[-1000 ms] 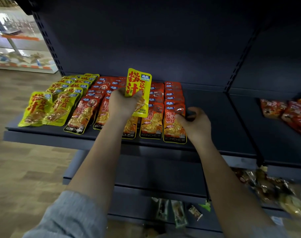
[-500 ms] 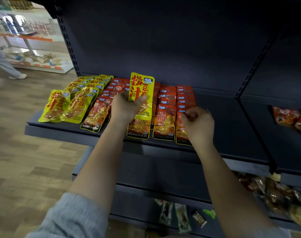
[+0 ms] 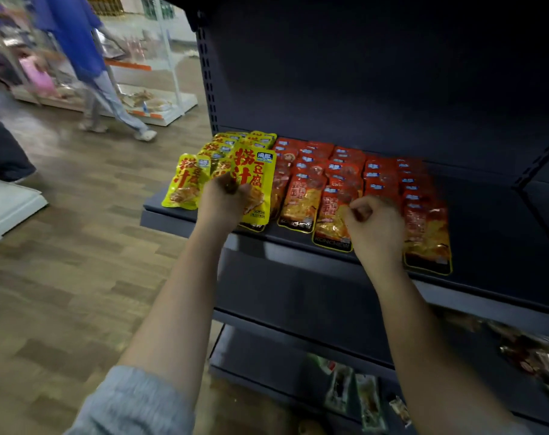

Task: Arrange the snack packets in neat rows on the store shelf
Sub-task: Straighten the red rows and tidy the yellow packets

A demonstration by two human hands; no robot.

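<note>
Left hand (image 3: 223,202) holds upright a yellow packet (image 3: 254,180) with red lettering.

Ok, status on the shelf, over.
Left hand grips a yellow packet upright. Right hand curled, empty, over the red packets. Nothing in the way.

We get dim, deep shadow across shelf back panel (image 3: 376,73) and upper right corner. Brighter daylight-ish glow from aisle at top left. Walking person (image 3: 85,58) smeared by motion blur. Lower-shelf packets (image 3: 370,400) soft too. Wide-angle bend at edges; yellow packet (image 3: 257,171) print reads sharp.
</note>
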